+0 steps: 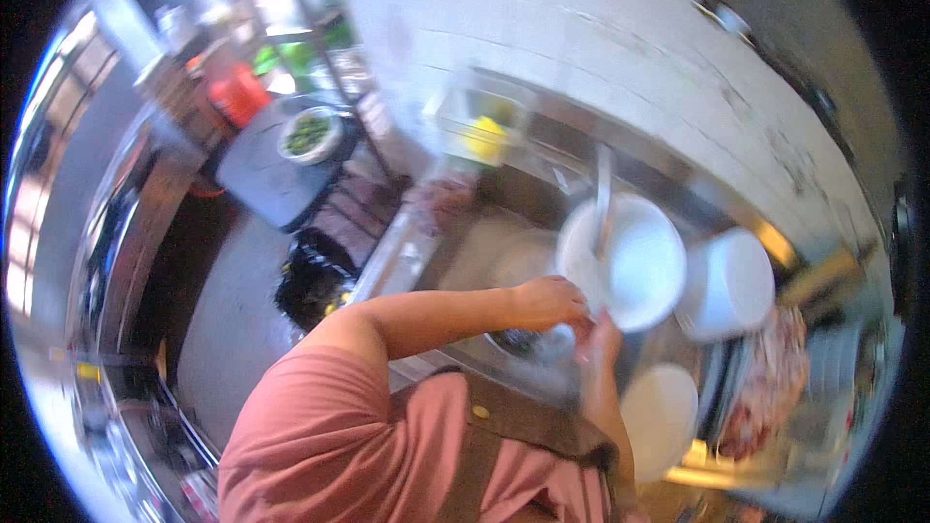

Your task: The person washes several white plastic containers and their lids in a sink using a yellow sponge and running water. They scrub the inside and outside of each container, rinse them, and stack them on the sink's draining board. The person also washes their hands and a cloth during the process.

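Note:
My left hand [548,303] reaches in from the left, over a metal sink basin [472,250]. My right hand [601,341] meets it near the rim of a white bucket [650,269]. Fingers of both hands touch or overlap; blur hides whether anything is between them. A long-handled utensil [604,181] leans in the bucket. Just below my hands, partly covered by my forearm, is a round vessel with dark contents [516,340].
Right of the bucket stand another white container [730,283] and a round white board or lid [661,414]. Raw meat [770,385] lies farther right. A clear container with something yellow [485,138] sits behind the sink. At left are a bowl of green pieces [311,135] and a black bag [312,276].

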The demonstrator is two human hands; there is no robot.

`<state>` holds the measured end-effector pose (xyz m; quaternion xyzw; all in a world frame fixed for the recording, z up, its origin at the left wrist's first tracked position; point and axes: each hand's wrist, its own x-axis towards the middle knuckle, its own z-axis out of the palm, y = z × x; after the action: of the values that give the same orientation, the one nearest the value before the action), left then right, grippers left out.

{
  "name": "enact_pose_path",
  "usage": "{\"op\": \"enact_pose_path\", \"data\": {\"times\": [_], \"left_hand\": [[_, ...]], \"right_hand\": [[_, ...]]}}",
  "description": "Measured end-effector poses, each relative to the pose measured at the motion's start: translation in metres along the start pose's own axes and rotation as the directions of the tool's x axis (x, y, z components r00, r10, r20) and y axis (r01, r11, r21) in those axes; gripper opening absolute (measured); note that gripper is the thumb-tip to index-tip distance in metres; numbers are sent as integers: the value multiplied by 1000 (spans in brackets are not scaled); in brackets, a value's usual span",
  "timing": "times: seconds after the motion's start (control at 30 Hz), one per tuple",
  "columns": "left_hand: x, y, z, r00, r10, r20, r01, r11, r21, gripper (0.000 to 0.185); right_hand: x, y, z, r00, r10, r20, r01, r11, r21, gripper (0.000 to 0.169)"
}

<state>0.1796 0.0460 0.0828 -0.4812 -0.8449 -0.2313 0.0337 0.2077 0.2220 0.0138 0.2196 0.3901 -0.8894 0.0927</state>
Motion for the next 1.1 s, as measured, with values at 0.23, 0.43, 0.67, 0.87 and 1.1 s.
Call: {"op": "enact_pose_path", "data": {"times": [0.23,0.43,0.67,0.87,1.1], "left_hand": [[25,-159,-167,756,-512,-407,621,758,199,19],[11,-333,-143,510,-794,332,702,607,373,34],[-36,-365,-117,141,-925,354,923,252,290,42],[26,-200,-199,736,-629,-250,674,645,361,49],[7,-64,-93,938,-339,72,342,940,-25,34]], "right_hand": [[12,-25,-16,973,-201,-116,179,968,-177,53],[19,1,24,908,-400,-127,342,881,-328,62],[34,14,38,868,-495,23,469,806,-361,65],[20,-2,18,851,-516,-95,463,824,-327,60],[13,10,44,947,-275,-168,238,948,-211,64]]}}
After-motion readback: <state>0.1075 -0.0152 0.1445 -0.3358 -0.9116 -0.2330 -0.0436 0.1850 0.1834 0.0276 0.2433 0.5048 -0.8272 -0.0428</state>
